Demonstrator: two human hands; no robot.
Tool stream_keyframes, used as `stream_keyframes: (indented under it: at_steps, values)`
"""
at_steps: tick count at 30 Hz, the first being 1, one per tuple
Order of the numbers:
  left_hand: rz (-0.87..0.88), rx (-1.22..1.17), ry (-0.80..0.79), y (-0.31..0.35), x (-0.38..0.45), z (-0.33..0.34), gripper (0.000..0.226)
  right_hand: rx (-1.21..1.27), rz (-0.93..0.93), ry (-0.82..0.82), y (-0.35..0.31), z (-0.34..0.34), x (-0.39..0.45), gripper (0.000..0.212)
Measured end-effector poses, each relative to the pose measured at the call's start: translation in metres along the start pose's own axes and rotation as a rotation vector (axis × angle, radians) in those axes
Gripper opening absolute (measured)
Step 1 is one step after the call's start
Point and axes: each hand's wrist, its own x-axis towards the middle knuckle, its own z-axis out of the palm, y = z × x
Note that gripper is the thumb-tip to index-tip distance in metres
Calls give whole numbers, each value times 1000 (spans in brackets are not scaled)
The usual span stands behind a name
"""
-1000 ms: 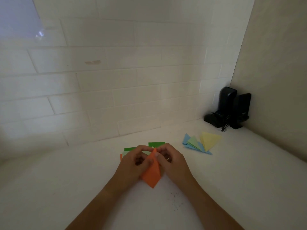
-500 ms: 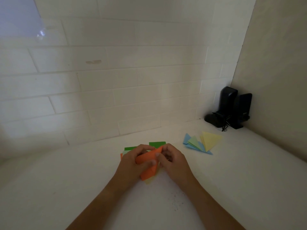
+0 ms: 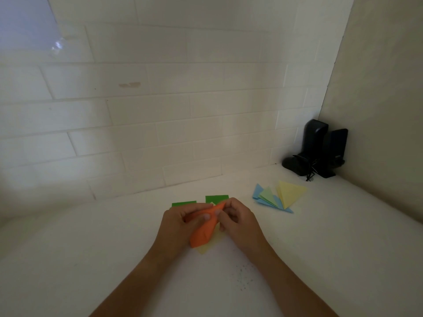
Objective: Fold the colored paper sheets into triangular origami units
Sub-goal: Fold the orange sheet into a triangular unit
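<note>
Head view, both hands meeting over the white counter [image 3: 343,248]. I am pinching the orange sheet [image 3: 202,232] between them: my left hand [image 3: 176,225] is curling round its upper left part, thumb lying across the paper, and my right hand [image 3: 238,221] is nipping its top corner with curled fingertips. The sheet is being held just above the counter, directly between my palms, partly folded and bowed instead of flat.

Its long axis is running from my right fingertips down and toward my left wrist; the upper tip is pointing away from me, the free lower end toward me.

Risks, as I judge them: because the paper is bowing in the air, a crease pressed now may land off the centre line and give a lopsided unit; a tight pinch at the corner may crumple it.

Under the sheet's lower end a pale yellow sheet [image 3: 204,248] is lying; beyond my knuckles green sheets [image 3: 216,199] are showing. Well off beyond my right hand, finished units [image 3: 278,197] are fanning out, with a black device [image 3: 317,149] in the corner past them.
</note>
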Motion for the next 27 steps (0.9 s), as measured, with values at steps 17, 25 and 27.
stream_keyframes:
  at_steps: [17, 25, 27]
  values:
    - [40, 22, 17, 5, -2, 0, 30, -35, -14, 8, 4, 1, 0, 12]
    - [48, 8, -17, 5, -3, 1, 32, 29, 6, 20, 4, 0, 1, 5]
    - [46, 15, -27, 6, -3, 1, 30, 32, 4, 15, 4, 0, 1, 5]
